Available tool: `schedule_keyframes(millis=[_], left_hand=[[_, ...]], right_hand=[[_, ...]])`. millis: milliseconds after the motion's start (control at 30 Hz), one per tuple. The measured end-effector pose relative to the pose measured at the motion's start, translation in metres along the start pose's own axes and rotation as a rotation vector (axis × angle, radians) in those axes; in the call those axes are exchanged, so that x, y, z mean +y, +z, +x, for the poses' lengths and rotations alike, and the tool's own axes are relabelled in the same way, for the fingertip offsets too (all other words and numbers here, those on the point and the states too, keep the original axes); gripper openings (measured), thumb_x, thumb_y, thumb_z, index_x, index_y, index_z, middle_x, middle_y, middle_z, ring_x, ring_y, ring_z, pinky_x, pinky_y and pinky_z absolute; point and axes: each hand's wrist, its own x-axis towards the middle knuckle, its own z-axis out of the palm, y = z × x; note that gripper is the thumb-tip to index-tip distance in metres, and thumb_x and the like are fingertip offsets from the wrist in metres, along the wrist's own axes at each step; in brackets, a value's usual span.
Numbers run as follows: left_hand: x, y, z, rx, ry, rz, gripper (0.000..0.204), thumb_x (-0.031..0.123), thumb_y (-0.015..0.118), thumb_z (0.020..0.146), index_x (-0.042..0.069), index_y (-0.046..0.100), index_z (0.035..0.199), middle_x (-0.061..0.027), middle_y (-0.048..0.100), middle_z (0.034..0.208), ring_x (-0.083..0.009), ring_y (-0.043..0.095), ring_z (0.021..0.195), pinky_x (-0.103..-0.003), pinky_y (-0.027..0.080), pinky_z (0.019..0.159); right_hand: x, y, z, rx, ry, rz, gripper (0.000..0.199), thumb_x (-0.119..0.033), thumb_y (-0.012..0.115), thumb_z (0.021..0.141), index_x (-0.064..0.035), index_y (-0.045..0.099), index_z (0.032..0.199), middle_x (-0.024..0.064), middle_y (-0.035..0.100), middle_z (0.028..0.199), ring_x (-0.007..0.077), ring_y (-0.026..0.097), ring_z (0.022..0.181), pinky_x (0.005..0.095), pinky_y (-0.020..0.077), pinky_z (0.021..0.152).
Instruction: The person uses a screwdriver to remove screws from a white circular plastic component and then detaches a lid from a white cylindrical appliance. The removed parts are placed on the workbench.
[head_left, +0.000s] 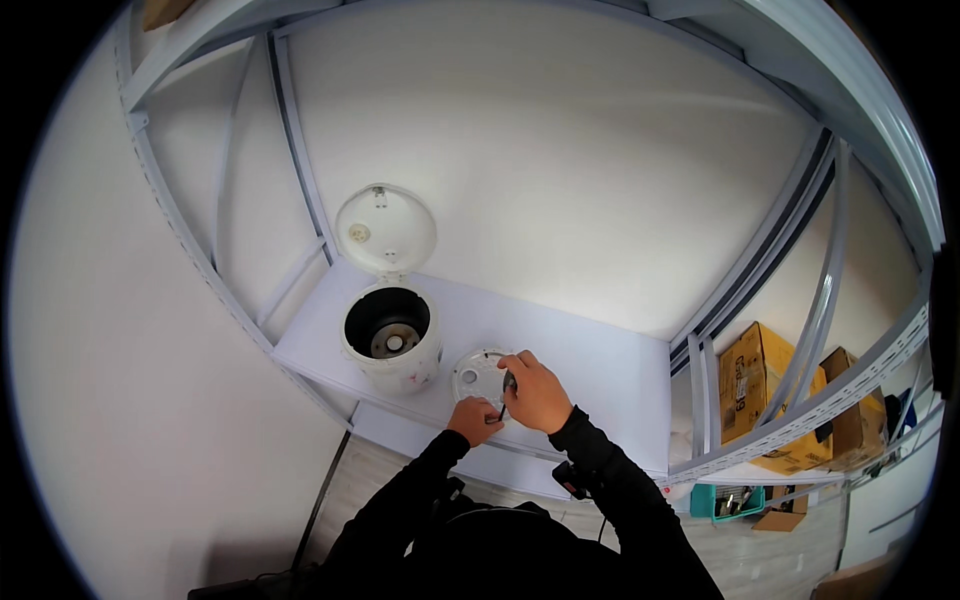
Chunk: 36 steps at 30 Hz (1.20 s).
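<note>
A white rice cooker (400, 375) stands on the shelf with its lid (390, 230) swung up and its dark inside showing a round metal plate (394, 342). To its right lies a round white plastic cover (468, 376) with a small circular opening. Over this cover my right hand (538, 396) grips a screwdriver with a dark handle, its thin shaft pointing down. My left hand (474, 421) is closed at the cover's near edge, fingertips by the screwdriver's tip. What those fingertips pinch is too small to make out.
The white shelf board (610, 390) is framed by grey metal uprights, with a white wall behind. Yellow cardboard boxes (757, 385) stand beyond the right-hand frame. Below them, a teal basket (727, 502) holds small items.
</note>
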Motion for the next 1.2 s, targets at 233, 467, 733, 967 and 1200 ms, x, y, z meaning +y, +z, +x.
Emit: schedule_keyframes(millis=[233, 467, 733, 967, 1200], left_hand=[[0.008, -0.005, 0.003, -0.032, -0.020, 0.002, 0.018, 0.025, 0.082, 0.075, 0.008, 0.077, 0.079, -0.0092, 0.073, 0.082, -0.0334, 0.068, 0.079, -0.046, 0.053, 0.076], [0.012, -0.007, 0.001, -0.005, -0.050, 0.001, 0.021, 0.026, 0.080, 0.081, 0.006, 0.076, 0.081, -0.0113, 0.071, 0.077, -0.0328, 0.066, 0.073, -0.046, 0.052, 0.069], [0.019, -0.004, -0.001, 0.103, -0.259, -0.115, 0.025, 0.028, 0.075, 0.088, 0.006, 0.079, 0.098, -0.0140, 0.075, 0.084, -0.0310, 0.072, 0.076, -0.042, 0.056, 0.071], [0.010, 0.004, -0.006, 0.173, -0.216, -0.067, 0.024, 0.027, 0.071, 0.092, 0.007, 0.079, 0.103, -0.0145, 0.076, 0.088, -0.0309, 0.072, 0.080, -0.042, 0.056, 0.072], [0.003, 0.006, 0.000, 0.127, -0.139, 0.011, 0.019, 0.022, 0.073, 0.089, 0.007, 0.080, 0.098, -0.0142, 0.072, 0.084, -0.0329, 0.069, 0.080, -0.045, 0.055, 0.072]], right_hand=[[0.005, -0.002, -0.006, 0.026, -0.020, 0.072, 0.048, 0.003, 0.063, 0.083, -0.0067, 0.056, 0.129, 0.0202, 0.059, 0.115, 0.0420, 0.065, 0.087, 0.0470, 0.0544, 0.076], [0.001, -0.008, -0.006, 0.082, 0.011, 0.076, 0.047, 0.001, 0.066, 0.085, -0.0054, 0.056, 0.130, 0.0194, 0.060, 0.113, 0.0404, 0.065, 0.088, 0.0457, 0.0541, 0.077], [0.008, -0.012, -0.005, 0.212, 0.187, 0.089, 0.045, -0.004, 0.070, 0.085, -0.0054, 0.056, 0.128, 0.0201, 0.060, 0.108, 0.0417, 0.065, 0.086, 0.0481, 0.0543, 0.074], [0.017, -0.024, -0.009, 0.418, 0.239, 0.040, 0.040, -0.004, 0.071, 0.090, 0.0001, 0.057, 0.127, 0.0162, 0.061, 0.103, 0.0283, 0.067, 0.079, 0.0370, 0.0546, 0.069], [0.015, -0.040, -0.015, 0.493, 0.183, 0.071, 0.038, -0.002, 0.070, 0.088, 0.0004, 0.058, 0.124, 0.0179, 0.058, 0.102, 0.0314, 0.065, 0.079, 0.0401, 0.0521, 0.067]])
